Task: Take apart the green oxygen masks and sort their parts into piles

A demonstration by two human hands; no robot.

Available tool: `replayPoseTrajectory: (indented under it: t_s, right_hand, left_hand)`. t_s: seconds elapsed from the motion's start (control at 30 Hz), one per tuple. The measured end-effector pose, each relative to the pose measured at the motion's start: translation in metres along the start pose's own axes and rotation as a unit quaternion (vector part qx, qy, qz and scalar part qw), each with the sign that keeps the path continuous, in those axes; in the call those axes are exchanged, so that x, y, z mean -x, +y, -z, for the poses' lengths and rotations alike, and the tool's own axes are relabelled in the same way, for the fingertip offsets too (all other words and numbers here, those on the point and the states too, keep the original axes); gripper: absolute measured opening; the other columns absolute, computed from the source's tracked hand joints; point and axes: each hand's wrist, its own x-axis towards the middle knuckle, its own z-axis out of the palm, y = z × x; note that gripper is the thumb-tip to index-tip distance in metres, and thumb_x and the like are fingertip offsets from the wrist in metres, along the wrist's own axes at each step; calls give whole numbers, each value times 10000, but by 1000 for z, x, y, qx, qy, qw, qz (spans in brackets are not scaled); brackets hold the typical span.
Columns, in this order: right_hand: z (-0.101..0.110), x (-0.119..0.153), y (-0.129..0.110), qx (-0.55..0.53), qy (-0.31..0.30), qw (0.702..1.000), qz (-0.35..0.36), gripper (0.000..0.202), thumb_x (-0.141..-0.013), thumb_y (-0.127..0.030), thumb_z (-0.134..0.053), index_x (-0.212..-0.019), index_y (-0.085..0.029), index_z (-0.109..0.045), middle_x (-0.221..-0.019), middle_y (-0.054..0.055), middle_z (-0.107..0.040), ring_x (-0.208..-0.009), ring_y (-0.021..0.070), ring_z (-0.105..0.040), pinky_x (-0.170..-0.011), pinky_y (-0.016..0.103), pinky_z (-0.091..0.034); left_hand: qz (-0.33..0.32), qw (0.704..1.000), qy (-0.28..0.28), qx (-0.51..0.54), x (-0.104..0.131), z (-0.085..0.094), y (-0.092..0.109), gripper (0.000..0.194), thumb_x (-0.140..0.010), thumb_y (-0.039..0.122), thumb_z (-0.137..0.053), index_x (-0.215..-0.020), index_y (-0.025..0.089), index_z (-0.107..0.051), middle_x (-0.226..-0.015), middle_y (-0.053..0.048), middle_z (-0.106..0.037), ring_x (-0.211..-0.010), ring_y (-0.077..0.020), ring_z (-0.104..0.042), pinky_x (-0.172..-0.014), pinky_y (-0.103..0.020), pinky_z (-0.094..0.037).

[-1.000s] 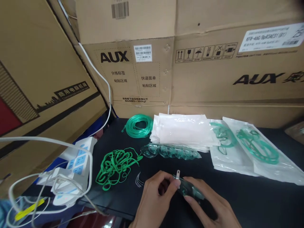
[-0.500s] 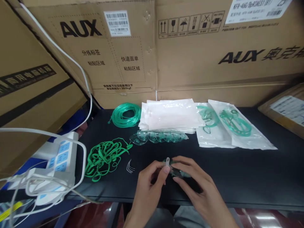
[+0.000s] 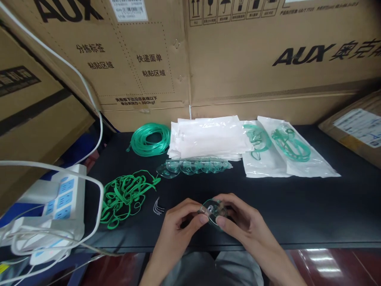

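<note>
Near the table's front edge, a clear green oxygen mask (image 3: 214, 222) is held between both hands. My left hand (image 3: 184, 222) pinches its left rim with thumb and fingertips. My right hand (image 3: 242, 218) grips the right side, thumb in front and fingers behind. A small pale metal nose clip (image 3: 210, 208) shows at the mask's upper left, by the left fingertips; whether it is fixed on, I cannot tell. Left of the hands lie several thin white metal strips (image 3: 158, 207). Behind, a row of nested clear masks (image 3: 195, 166) rests on the black table (image 3: 282, 210).
Tangled green elastic straps (image 3: 127, 194) and a green tubing coil (image 3: 150, 139) lie at left. White pouches (image 3: 208, 137) are stacked at the back; bagged mask sets (image 3: 290, 149) lie right of them. A power strip (image 3: 64, 206) with cables stands at far left. Cardboard boxes (image 3: 238, 75) wall the back.
The nose clip, earlier upright in my left hand, is now against the mask. The mask has turned to show its open rim, and both hands hold it. The view has tilted down slightly.
</note>
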Motion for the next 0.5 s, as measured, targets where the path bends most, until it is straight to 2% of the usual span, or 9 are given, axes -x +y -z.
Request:
replayPoseTrajectory:
  t_s: [0.2, 0.33, 0.5]
  right_hand:
    - [0, 2, 2, -41, 2, 999, -17, 214, -993, -455, -742, -1074, -262, -700, -1048, -5, -662, -1028, 165, -609, -867, 247, -465]
    - [1, -1, 3, -64, 11, 997, -42, 252, -925, -447, -822, -1029, -235, -732, -950, -15, -655, -917, 143, -590, -810, 230, -458]
    - [1, -1, 0, -66, 32, 996, -58, 236, -877, -398, -866, -986, -218, -761, -920, -10, -666, -882, 140, -587, -784, 223, -468]
  left_hand:
    - [25, 999, -5, 37, 0, -1, 0, 180, -951, 405, -815, -1085, 300, -873, -932, -44, -740, -780, -145, -640, -703, -227, -499]
    - [41, 998, -8, 40, 1, -2, 3, 195, -940, 419, -823, -1098, 317, -877, -943, -52, -737, -776, -148, -630, -696, -235, -490]
    - [52, 998, -4, 39, 1, -4, 6, 200, -922, 428, -839, -1084, 318, -882, -926, -50, -721, -733, -134, -607, -649, -225, -461]
